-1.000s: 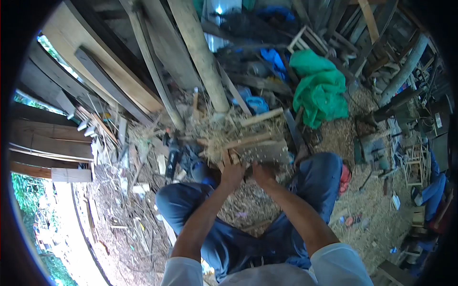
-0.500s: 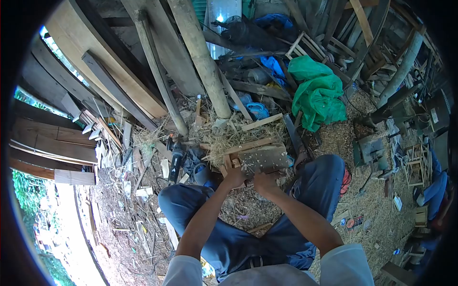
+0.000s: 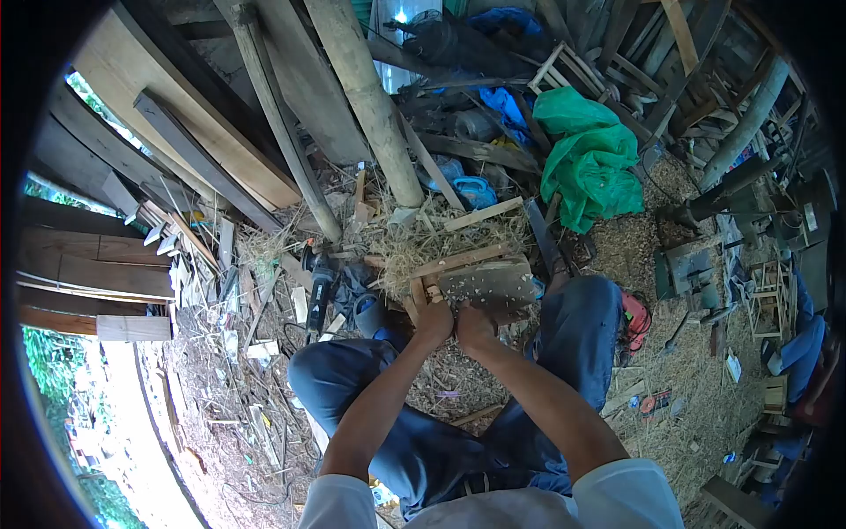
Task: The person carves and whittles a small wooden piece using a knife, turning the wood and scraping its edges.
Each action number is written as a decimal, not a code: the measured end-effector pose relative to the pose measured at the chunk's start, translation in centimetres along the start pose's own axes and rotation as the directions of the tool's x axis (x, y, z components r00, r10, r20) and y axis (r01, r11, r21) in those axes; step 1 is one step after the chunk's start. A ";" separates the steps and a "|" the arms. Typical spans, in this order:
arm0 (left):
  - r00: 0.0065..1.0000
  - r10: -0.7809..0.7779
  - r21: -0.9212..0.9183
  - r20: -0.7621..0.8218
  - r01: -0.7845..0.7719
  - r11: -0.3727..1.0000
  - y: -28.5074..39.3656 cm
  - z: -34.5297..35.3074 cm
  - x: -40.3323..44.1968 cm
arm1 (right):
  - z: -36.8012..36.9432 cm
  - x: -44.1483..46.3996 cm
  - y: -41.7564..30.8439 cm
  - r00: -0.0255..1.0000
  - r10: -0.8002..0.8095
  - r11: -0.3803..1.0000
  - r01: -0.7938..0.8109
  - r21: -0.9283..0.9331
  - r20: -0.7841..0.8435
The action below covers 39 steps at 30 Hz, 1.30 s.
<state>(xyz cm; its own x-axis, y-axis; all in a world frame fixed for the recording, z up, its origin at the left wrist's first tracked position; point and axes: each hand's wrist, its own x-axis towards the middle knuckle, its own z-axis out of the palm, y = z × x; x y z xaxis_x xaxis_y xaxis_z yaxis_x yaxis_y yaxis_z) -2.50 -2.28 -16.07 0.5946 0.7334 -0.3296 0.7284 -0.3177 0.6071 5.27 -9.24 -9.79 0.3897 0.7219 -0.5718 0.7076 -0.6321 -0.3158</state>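
Observation:
My left hand (image 3: 434, 324) is closed around the near end of a small pale piece of wood (image 3: 433, 292). Right beside it, almost touching, my right hand (image 3: 475, 325) is curled into a fist; what its fingers hold is hidden from above. Just beyond both hands lies a wide wooden board (image 3: 489, 280) strewn with light chips. A wooden strip (image 3: 467, 260) runs along the board's far edge. Both hands are low between my bent knees, close to the board's near left corner.
A power tool (image 3: 322, 286) lies left of my knee, near a sandal (image 3: 368, 316). A green plastic sheet (image 3: 590, 167) is heaped ahead right. Posts, including a thick pole (image 3: 370, 106), and leaning planks (image 3: 189, 106) stand ahead left. Wood shavings cover the floor. A red tool (image 3: 633, 322) sits beside my right knee.
My right hand has moved slightly left and closer to my body, right up beside the left hand. My left hand stays nearly in place. The view has shifted a little.

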 end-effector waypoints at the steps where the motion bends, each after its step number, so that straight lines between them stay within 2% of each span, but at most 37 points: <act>1: 0.993 -0.040 -0.110 -0.113 0.027 0.994 -0.4 0.1 0.0 | 0.4 0.8 -0.2 1.000 0.002 1.000 -0.002 -0.022 0.005; 2: 0.971 -0.079 -0.223 -0.225 0.028 0.975 -0.7 0.2 0.1 | 0.9 1.2 -0.1 1.000 0.006 1.000 -0.006 -0.019 0.016; 3: 0.997 -0.050 -0.041 -0.055 0.048 0.998 -2.7 1.2 1.0 | 1.7 1.8 0.5 1.000 -0.012 0.998 0.013 -0.055 0.023; 5: 0.991 -0.051 0.134 0.120 0.035 0.990 -3.6 2.1 1.6 | 2.2 2.8 0.9 0.999 -0.030 0.995 0.033 -0.097 0.033; 6: 1.000 -0.017 0.248 0.006 0.015 0.969 -3.5 2.2 1.6 | 2.1 3.3 0.8 0.998 0.039 0.999 -0.038 -0.024 0.043; 8: 0.994 0.034 0.365 -0.103 0.006 0.931 -2.4 0.7 1.0 | 3.8 4.7 1.0 0.993 0.106 0.993 -0.109 0.054 0.055; 10: 0.978 -0.047 0.171 0.203 0.012 0.985 0.1 -2.3 0.3 | 6.0 6.6 2.1 0.997 0.065 0.997 -0.066 0.026 0.041; 11: 0.981 -0.033 0.173 0.193 -0.001 0.985 0.7 -2.7 0.3 | 5.8 6.3 2.4 0.998 0.053 0.998 -0.054 0.018 0.032; 13: 0.955 0.063 0.257 0.290 -0.142 0.956 1.0 -2.7 0.5 | 2.0 3.7 2.9 0.958 -0.285 0.922 0.283 0.264 -0.032; 14: 0.957 0.076 0.259 0.281 -0.152 0.954 1.3 -2.8 0.7 | 1.1 3.6 3.3 0.957 -0.286 0.922 0.288 0.258 -0.047; 16: 0.952 0.019 0.251 0.304 -0.100 0.963 1.9 -3.5 -0.1 | 0.2 3.1 3.3 0.892 -0.441 0.898 0.437 0.057 0.102; 17: 0.952 0.017 0.252 0.306 -0.098 0.963 1.6 -3.5 0.0 | 0.3 2.5 3.1 0.891 -0.441 0.897 0.437 0.060 0.104; 19: 0.941 -0.023 0.169 0.339 -0.037 0.985 0.5 -2.7 1.0 | -3.2 -1.4 1.1 0.976 -0.174 0.985 0.174 0.012 0.131; 20: 0.938 -0.018 0.159 0.346 -0.040 0.986 1.1 -2.9 0.9 | -2.4 -1.1 1.3 0.977 -0.164 0.986 0.164 0.006 0.135; 22: 0.951 0.009 0.184 0.311 -0.070 0.980 1.9 -4.0 0.2 | -0.9 -0.5 0.9 0.999 0.015 0.985 -0.020 0.171 0.030; 26: 0.969 0.047 0.236 0.244 -0.106 0.966 -0.5 -2.2 1.4 | -0.9 1.1 -0.1 0.997 -0.021 0.987 0.009 0.163 0.074; 28: 0.949 -0.034 0.185 0.313 -0.026 0.982 -0.3 -3.3 1.9 | 0.9 3.0 -0.1 0.993 -0.107 0.986 0.098 0.136 0.059; 32: 0.915 -0.115 0.164 0.387 0.055 0.985 -0.5 -2.9 1.8 | 1.3 3.4 0.3 0.990 -0.138 0.989 0.137 0.052 0.013; 33: 0.933 0.100 0.301 0.345 -0.211 0.930 -2.1 -0.8 1.9 | 0.6 3.6 1.1 0.961 -0.266 0.957 0.272 -0.101 0.075; 34: 0.918 0.202 0.378 0.340 -0.330 0.865 -2.7 -0.9 1.7 | -0.5 4.2 0.8 0.910 -0.388 0.880 0.413 -0.236 0.147; 35: 0.894 0.302 0.456 0.331 -0.432 0.778 -3.4 -0.8 1.6 | -1.0 4.1 0.9 0.907 -0.394 0.879 0.419 -0.228 0.150; 37: 0.960 0.022 0.229 0.280 -0.089 0.969 -0.7 -1.4 1.3 | -3.9 3.8 2.4 0.928 -0.280 0.960 0.268 0.082 0.245; 38: 0.930 -0.024 0.204 0.368 -0.055 0.977 0.1 -2.5 1.1 | -3.9 3.5 2.6 0.932 -0.273 0.962 0.260 0.086 0.239; 39: 0.930 -0.016 0.204 0.367 -0.064 0.977 -0.2 -2.5 1.2 | -3.7 3.7 2.7 0.941 -0.268 0.963 0.257 0.080 0.207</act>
<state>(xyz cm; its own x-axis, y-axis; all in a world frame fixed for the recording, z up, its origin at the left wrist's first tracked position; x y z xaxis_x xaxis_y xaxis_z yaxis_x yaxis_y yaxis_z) -2.78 0.18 -14.77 0.6661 0.4668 -0.5817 0.7433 -0.4798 0.4662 10.80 -7.27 -9.97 0.0550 0.7906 -0.6098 0.7346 -0.4457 -0.5116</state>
